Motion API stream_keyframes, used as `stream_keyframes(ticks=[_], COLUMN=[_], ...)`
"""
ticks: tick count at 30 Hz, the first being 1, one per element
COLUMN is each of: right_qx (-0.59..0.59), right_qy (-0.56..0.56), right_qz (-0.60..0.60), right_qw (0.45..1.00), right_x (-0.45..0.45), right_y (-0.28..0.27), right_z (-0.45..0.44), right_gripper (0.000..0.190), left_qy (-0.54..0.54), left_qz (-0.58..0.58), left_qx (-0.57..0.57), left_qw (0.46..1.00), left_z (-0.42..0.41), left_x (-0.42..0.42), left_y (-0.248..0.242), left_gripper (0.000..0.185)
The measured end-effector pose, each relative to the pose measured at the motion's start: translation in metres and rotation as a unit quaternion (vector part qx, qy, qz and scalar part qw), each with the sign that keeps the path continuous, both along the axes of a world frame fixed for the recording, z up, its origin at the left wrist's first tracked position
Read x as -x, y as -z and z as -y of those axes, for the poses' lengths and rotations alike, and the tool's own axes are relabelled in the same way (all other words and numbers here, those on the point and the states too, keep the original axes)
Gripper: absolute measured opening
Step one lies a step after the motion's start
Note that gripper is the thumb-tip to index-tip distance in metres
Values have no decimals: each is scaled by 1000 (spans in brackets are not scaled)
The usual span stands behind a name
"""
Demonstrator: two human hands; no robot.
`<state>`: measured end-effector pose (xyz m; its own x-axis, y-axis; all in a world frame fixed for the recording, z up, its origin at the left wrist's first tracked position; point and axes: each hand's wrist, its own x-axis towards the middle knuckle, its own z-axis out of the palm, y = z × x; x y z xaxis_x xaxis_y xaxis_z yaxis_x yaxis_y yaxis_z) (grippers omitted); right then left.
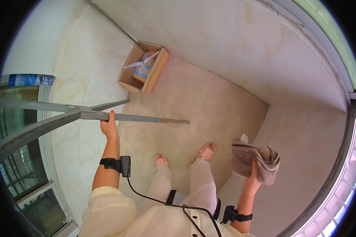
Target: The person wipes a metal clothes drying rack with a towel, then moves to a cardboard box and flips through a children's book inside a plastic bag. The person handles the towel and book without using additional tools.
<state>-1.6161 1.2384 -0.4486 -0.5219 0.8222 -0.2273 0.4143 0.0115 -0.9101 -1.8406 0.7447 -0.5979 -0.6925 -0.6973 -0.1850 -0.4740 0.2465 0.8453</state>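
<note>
My left hand grips one bar of a crossed grey metal frame, with the thumb over its top and the fingers hidden behind. The free end of that bar is stained brown, as if rusted. A second bar crosses it just left of my hand, and both run on to the left rim of the view. Off to my right, my right hand holds a bunched brown towel with dark stripes. A small white tag or scrap sticks up from the towel's upper edge.
In the far corner stands an open cardboard box holding a tied plastic bag. A thin metal pole reaches down into it. Marbled walls enclose the tiled floor. A window is on the left. Cables cross my front.
</note>
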Motion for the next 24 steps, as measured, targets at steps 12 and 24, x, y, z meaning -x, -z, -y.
stream_keyframes(ticks=[12, 24], right_qx=[-22, 1], right_qy=[-76, -101], right_qz=[28, -44], right_qw=[996, 994], right_x=[-9, -6], right_y=[18, 49], right_z=[-30, -35], right_gripper=[40, 39], left_qy=[-22, -9], left_qz=[101, 45], left_qx=[216, 212], left_qw=[971, 976], left_z=[16, -2], left_x=[-18, -82], left_y=[6, -9], left_gripper=[43, 39])
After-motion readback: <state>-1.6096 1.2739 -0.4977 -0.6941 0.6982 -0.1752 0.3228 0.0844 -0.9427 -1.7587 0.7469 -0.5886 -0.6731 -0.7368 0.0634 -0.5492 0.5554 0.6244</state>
